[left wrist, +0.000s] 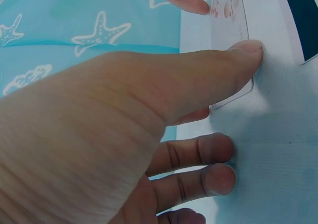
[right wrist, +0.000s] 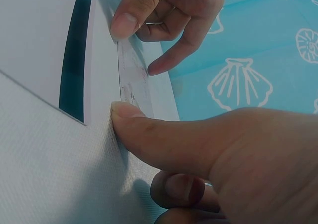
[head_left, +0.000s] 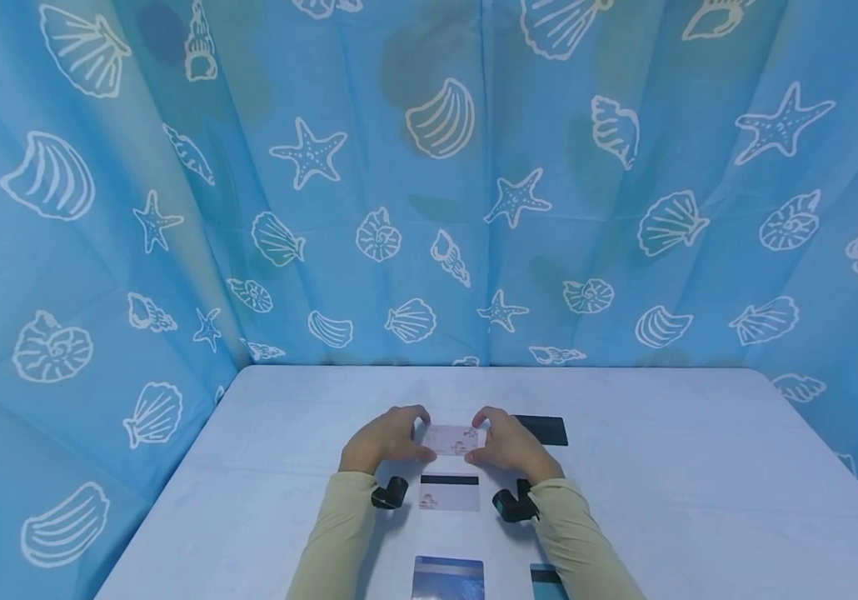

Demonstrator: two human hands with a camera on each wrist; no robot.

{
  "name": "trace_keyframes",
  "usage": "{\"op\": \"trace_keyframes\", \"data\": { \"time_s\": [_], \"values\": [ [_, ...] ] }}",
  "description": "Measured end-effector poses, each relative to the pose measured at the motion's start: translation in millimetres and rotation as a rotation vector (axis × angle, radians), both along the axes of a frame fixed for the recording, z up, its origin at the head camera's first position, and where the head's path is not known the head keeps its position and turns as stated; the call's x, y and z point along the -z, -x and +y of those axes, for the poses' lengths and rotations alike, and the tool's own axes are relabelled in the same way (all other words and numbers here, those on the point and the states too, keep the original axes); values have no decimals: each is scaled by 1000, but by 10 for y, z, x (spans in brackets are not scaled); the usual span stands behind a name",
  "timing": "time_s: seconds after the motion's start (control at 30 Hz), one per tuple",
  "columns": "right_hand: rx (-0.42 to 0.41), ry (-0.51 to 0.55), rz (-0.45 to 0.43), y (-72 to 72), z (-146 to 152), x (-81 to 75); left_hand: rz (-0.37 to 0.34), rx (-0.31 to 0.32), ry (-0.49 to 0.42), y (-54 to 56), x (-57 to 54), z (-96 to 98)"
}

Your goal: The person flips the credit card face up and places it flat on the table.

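Observation:
A pale card (head_left: 451, 439) with a faint floral print lies between my two hands, seen in the head view. My left hand (head_left: 391, 436) grips its left end, thumb at the near edge and a finger at the far edge. On the right end, my right hand (head_left: 507, 443) holds it the same way. In the right wrist view the card (right wrist: 133, 80) shows nearly edge-on between both thumbs. Just nearer than the hands lies a second pale card (head_left: 449, 497) with a black stripe along its far edge.
A black card (head_left: 545, 430) lies behind the right hand. Nearer, a blue picture card (head_left: 448, 579) and a teal card (head_left: 549, 586), partly hidden by the right forearm, rest on the white table (head_left: 264, 500). A blue shell-print curtain (head_left: 369, 275) hangs behind.

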State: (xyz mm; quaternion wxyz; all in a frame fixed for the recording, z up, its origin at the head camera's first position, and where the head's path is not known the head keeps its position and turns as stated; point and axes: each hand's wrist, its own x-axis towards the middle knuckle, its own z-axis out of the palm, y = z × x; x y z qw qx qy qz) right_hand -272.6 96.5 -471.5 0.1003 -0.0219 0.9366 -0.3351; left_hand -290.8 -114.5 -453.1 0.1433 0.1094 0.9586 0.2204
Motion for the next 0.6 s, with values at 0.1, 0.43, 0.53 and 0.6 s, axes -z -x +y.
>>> {"op": "trace_keyframes", "data": {
  "time_s": [0.1,0.43,0.53,0.6],
  "values": [
    [0,0,-2,8,4,16,-2,1,-1,0,6,4],
    [12,4,-2,-6,0,-4,-1,8,8,15,0,4],
    [14,11,-1,-19,-3,-37,-2,10,-1,17,-2,-7],
    [16,24,2,-22,8,-70,7,20,-13,23,-6,-14]
  ]
}}
